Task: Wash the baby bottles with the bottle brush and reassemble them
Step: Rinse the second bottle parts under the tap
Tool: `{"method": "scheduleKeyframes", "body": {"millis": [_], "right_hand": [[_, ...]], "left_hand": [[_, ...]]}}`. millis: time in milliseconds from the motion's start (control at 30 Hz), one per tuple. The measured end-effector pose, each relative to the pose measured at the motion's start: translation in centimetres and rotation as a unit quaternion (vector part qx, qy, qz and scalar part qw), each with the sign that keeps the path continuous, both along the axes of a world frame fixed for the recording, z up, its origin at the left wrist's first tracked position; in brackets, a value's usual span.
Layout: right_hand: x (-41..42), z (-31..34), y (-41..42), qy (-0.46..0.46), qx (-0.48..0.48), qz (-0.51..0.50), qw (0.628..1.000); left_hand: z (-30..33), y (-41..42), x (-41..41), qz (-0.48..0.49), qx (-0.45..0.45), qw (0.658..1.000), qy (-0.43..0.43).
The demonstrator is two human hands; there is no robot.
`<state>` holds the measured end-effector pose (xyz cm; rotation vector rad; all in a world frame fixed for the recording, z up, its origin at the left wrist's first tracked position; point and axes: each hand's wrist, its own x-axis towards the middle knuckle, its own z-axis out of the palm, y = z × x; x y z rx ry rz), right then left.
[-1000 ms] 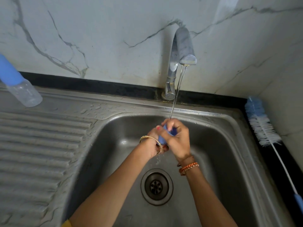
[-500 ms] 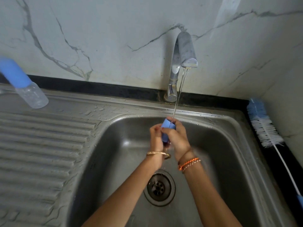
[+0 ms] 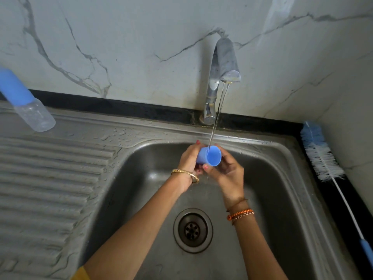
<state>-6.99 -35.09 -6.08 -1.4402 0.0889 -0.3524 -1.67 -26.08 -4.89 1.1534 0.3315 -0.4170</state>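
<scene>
A blue bottle cap (image 3: pixel 210 156) is held over the sink basin (image 3: pixel 272 199) with its open mouth turned up toward me, and the tap's stream runs into it. My left hand (image 3: pixel 188 160) grips the cap's closed end from the left. My right hand (image 3: pixel 226 170) cups the rim from the right and below, thumb at the lower edge. An assembled clear baby bottle (image 3: pixel 33 116) with a blue cap lies at the far left on the drainboard. The bottle brush (image 3: pixel 323 160), blue and white bristles on a white wire, lies along the right counter edge.
The steel tap (image 3: pixel 220 77) stands at the back of the sink with water running. A round drain (image 3: pixel 192 230) sits in the basin floor below my hands. The ribbed drainboard (image 3: pixel 50 178) stretches left, wet with drops. A marble wall rises behind.
The cap has been turned so that its open mouth faces up under the stream. My right hand has slid from over the cap to its right side and underside.
</scene>
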Motion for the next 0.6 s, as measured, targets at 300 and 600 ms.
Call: {"method": "scheduleKeyframes", "body": {"millis": [300, 600], "right_hand": [[2.2, 0.1, 1.0, 0.271, 0.482, 0.008, 0.833], [1.7, 1.7, 2.1, 0.254, 0.177, 0.064, 0.949]], "left_hand": [[-0.4, 1.0, -1.1, -0.134, 0.523, 0.695, -0.475], [-3.8, 2.5, -4.0, 0.043, 0.336, 0.868, -0.364]]}}
